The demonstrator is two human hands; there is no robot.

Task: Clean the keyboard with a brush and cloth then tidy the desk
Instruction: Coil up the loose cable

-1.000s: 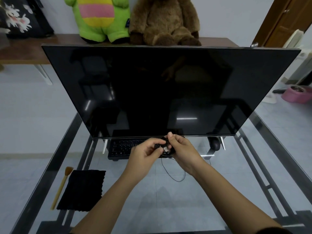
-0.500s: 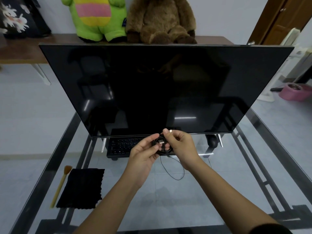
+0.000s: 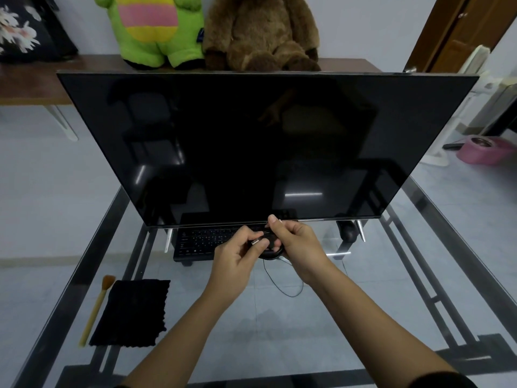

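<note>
A black keyboard [image 3: 201, 240] lies under the lower edge of the monitor, its right half hidden behind my hands. Both hands are over it, winding a thin black cable [image 3: 282, 287]. My left hand [image 3: 237, 256] pinches the cable's silver USB plug [image 3: 255, 242]. My right hand [image 3: 293, 242] grips the coiled part of the cable, from which a loose loop hangs toward me. A brush [image 3: 96, 306] with a tan handle and a folded black cloth [image 3: 131, 312] lie side by side on the glass desk at the front left.
A large dark monitor [image 3: 265, 147] stands on the glass desk [image 3: 349, 317] and fills the middle. A black mouse [image 3: 348, 231] sits by its right foot. Two plush toys [image 3: 212, 26] sit on a wooden bench behind. A pink bowl [image 3: 485, 148] is on the floor at right.
The hands keep working the cable in front of the keyboard. The left hand has taken the plug and drawn it slightly left of the coil in the right hand.
</note>
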